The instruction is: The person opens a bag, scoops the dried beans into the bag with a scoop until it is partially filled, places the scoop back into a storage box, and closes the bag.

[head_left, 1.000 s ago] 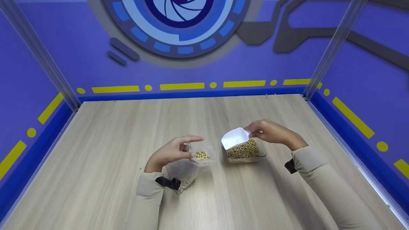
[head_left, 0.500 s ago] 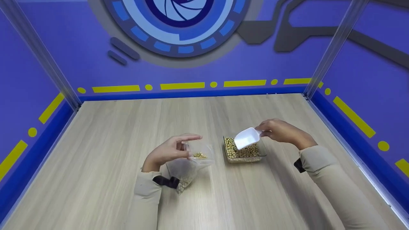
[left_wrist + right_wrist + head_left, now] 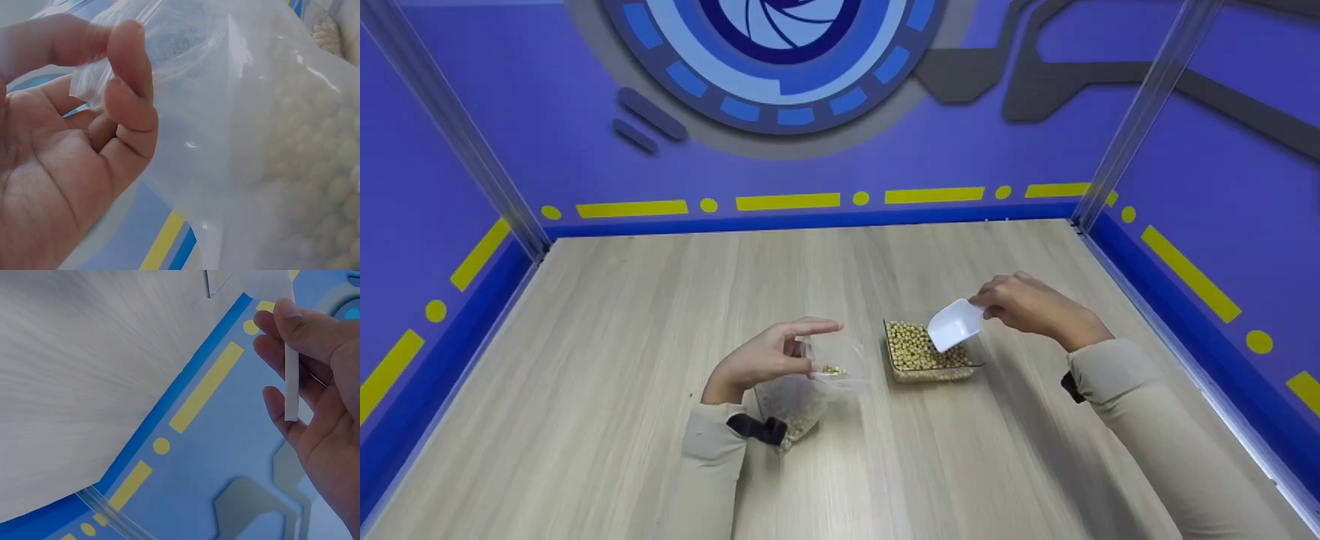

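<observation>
My left hand [image 3: 765,356] pinches the rim of a clear plastic bag [image 3: 194,146], its mouth spread open. Pale round beans [image 3: 337,197] fill the lower part of the bag, and a few more show inside its mouth in the head view. In my right hand [image 3: 1031,307] is a white plastic scoop [image 3: 956,325], gripped by its handle [image 3: 291,382] between thumb and fingers. The scoop's bowl tilts over the right side of a clear rectangular container [image 3: 934,374] of yellowish beans [image 3: 911,345]. No beans show in the scoop's bowl.
Bag and container rest on a wood-grain table [image 3: 660,315], a short gap between them. Blue printed panels [image 3: 825,172] enclose the back and sides, with clear corner posts [image 3: 1140,120] at the far corners.
The right hand and scoop have moved right, away from the bag, across the container toward its right side. The left hand has barely moved; fewer beans show in the bag's mouth.
</observation>
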`<action>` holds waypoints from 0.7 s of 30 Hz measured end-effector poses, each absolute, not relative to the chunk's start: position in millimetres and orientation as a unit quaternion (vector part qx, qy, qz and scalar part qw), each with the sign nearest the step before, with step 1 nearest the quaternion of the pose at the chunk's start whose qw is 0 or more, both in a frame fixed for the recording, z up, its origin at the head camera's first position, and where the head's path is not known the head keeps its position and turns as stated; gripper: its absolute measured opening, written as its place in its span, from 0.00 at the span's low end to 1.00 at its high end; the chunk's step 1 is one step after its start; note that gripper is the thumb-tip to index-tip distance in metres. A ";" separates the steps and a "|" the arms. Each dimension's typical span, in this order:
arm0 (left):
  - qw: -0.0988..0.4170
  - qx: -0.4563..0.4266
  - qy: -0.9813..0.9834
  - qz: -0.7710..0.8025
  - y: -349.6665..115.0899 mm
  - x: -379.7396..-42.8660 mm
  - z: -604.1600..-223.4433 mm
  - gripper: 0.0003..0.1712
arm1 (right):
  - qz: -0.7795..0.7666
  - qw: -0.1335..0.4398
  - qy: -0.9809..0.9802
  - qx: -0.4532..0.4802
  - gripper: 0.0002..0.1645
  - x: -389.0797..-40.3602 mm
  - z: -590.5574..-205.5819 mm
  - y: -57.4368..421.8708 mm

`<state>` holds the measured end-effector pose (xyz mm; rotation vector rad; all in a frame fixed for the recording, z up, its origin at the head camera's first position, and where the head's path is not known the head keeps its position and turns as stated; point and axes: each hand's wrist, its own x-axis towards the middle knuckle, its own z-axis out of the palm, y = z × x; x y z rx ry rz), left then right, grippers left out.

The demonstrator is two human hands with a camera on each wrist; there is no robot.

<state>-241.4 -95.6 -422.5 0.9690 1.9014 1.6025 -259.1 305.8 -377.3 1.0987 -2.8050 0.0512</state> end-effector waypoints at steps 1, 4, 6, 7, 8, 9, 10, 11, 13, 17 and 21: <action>0.237 0.353 0.691 0.585 -95.0 -241.1 -422.5 0.36 | 0.004 0.070 -0.928 0.365 0.13 -258.7 -376.9 305.8; 0.243 0.353 0.689 0.585 -93.2 -240.7 -422.7 0.35 | -0.025 0.081 -0.928 0.364 0.13 -257.4 -375.9 305.0; 0.243 0.353 0.689 0.584 -92.2 -240.7 -423.0 0.35 | -0.038 0.085 -0.927 0.362 0.13 -257.0 -376.0 304.5; 0.243 0.353 0.689 0.584 -91.7 -240.7 -423.3 0.35 | -0.044 0.086 -0.927 0.362 0.13 -256.7 -376.0 303.9; 0.244 0.352 0.688 0.585 -91.3 -240.8 -423.6 0.35 | -0.050 0.087 -0.927 0.362 0.13 -256.5 -376.1 303.5; 0.244 0.351 0.688 0.586 -91.1 -240.8 -423.8 0.35 | -0.056 0.089 -0.926 0.362 0.13 -256.4 -376.3 303.1; 0.244 0.350 0.689 0.586 -90.9 -241.0 -424.1 0.35 | -0.063 0.091 -0.925 0.363 0.13 -256.4 -376.5 302.6; 0.243 0.350 0.689 0.586 -90.7 -241.1 -424.5 0.35 | -0.070 0.095 -0.924 0.365 0.13 -256.4 -376.7 302.2; 0.242 0.349 0.691 0.585 -90.4 -241.5 -425.1 0.35 | -0.085 0.104 -0.920 0.369 0.13 -256.4 -376.8 301.2; 0.240 0.350 0.695 0.581 -89.7 -242.3 -426.2 0.36 | -0.114 0.131 -0.909 0.378 0.14 -256.9 -376.7 299.5; 0.239 0.350 0.697 0.579 -89.1 -242.5 -427.2 0.36 | -0.142 0.157 -0.899 0.384 0.15 -258.1 -377.3 297.4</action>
